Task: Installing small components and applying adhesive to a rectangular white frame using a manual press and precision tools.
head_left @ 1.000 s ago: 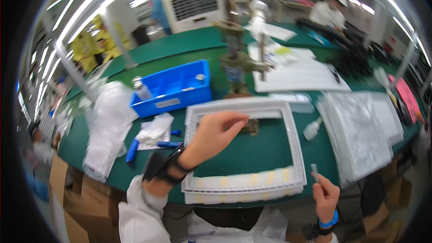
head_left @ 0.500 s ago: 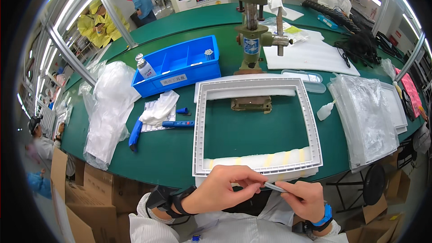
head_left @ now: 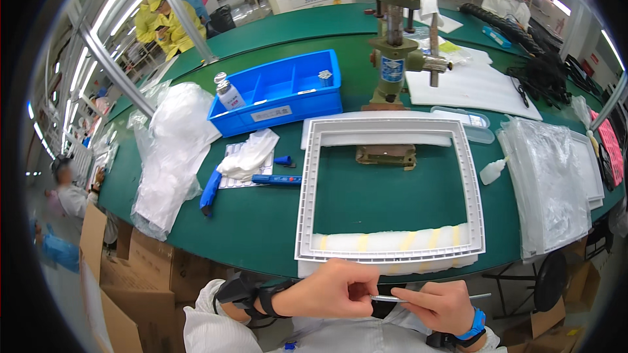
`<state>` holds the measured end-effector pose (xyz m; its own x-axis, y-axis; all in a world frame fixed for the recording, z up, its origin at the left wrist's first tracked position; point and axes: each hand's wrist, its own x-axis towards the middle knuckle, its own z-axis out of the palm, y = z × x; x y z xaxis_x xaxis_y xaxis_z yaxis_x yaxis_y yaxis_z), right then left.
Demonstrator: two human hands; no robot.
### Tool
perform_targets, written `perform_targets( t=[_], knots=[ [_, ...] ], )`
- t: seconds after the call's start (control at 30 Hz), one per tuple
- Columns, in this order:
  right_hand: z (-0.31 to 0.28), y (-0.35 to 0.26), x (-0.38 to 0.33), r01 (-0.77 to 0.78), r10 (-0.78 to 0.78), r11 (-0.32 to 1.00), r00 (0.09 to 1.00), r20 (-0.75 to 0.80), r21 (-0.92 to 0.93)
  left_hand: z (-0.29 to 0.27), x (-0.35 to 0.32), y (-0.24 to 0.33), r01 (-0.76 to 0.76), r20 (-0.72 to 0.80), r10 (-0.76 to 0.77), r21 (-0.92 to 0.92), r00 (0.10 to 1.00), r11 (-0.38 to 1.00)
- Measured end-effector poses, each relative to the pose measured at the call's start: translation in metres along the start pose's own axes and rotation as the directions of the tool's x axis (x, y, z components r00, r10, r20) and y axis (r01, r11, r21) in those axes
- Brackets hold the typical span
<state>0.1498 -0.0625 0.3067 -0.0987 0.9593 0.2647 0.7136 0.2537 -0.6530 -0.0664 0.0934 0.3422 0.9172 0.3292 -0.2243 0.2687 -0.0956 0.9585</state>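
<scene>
In front of my body, at the near edge of the table, both hands are closed on a thin grey rod-like piece [head_left: 390, 299]. My left hand [head_left: 330, 289] pinches its left end, and my right hand [head_left: 439, 305] grips it farther along; the right end sticks out past that hand. What kind of piece it is I cannot tell. Just beyond my hands a white rectangular plastic frame [head_left: 302, 202] lies flat, with small slots along its sides. White foam strips [head_left: 392, 240] with yellow tape support its near side.
A green hand press [head_left: 392, 72] stands behind the frame. To the left are a blue divided bin [head_left: 288, 101] holding a bottle, a blue pen-like tool [head_left: 278, 180] and white plastic bags [head_left: 171, 157]. Wrapped panels [head_left: 546, 183] and a small squeeze bottle [head_left: 492, 171] lie to the right.
The view has swung slightly left, shifting the scene rightward. The grey piece went from tilted to nearly level, and its right end now shows beyond my right hand.
</scene>
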Motion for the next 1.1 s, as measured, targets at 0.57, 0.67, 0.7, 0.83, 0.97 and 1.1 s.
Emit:
perform_targets(
  t=[0.57, 0.67, 0.7, 0.83, 0.97, 1.1],
  knots=[
    [0.001, 0.027, -0.018, 0.114, -0.084, 0.976, 0.983, -0.166, 0.183, -0.047, -0.039, -0.008, -0.261, -0.348, 0.081, -0.509, 0.934, 0.820],
    [-0.018, 0.046, -0.042, 0.000, 0.012, 1.000, 0.916, -0.401, 0.028, -0.104, -0.031, -0.006, -0.195, -0.578, -0.072, -0.386, 0.813, 0.901],
    [-0.021, 0.052, -0.049, -0.103, 0.090, 0.995, 0.878, -0.470, -0.003, -0.119, -0.032, -0.010, -0.206, -0.570, -0.113, -0.465, 0.814, 0.861],
    [-0.015, 0.105, -0.082, -0.219, 0.351, 0.935, 0.680, -0.644, 0.279, -0.148, -0.017, -0.032, -0.125, -0.585, -0.199, -0.466, 0.786, 0.876],
    [-0.009, 0.110, -0.070, -0.220, 0.450, 0.886, 0.613, -0.650, 0.407, -0.148, -0.006, -0.035, -0.004, -0.618, -0.188, -0.296, 0.764, 0.955],
    [-0.005, 0.122, -0.075, -0.262, 0.445, 0.892, 0.653, -0.613, 0.368, -0.146, 0.003, -0.031, 0.026, -0.659, -0.054, -0.052, 0.751, 0.998]
  ],
)
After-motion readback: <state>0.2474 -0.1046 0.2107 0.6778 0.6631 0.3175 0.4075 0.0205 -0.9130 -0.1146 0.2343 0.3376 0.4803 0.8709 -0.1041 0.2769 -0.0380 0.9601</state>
